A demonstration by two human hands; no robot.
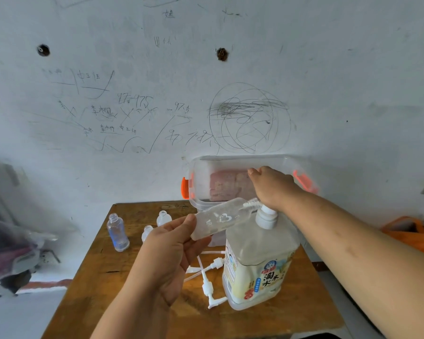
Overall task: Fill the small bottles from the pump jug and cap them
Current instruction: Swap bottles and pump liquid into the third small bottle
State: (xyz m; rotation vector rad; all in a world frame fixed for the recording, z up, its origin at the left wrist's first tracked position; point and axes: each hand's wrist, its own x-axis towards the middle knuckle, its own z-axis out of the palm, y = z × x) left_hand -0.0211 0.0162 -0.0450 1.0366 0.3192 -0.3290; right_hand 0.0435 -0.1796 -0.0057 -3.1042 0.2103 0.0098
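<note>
wall [328,69]: pale, pencil scribbles, two holes | wooden table [137,302]: against wall | floor [22,319]: pale

left hand [167,250] holds small bottle [220,218] tilted at pump jug [257,265]; right hand [272,187] on pump [267,212].

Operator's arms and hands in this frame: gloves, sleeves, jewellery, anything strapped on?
The left hand and right hand are bare, with no gloves, rings or watch visible. The left forearm and right forearm are uncovered as far as the frame shows. No sleeve, strap or cable is in view.
</note>
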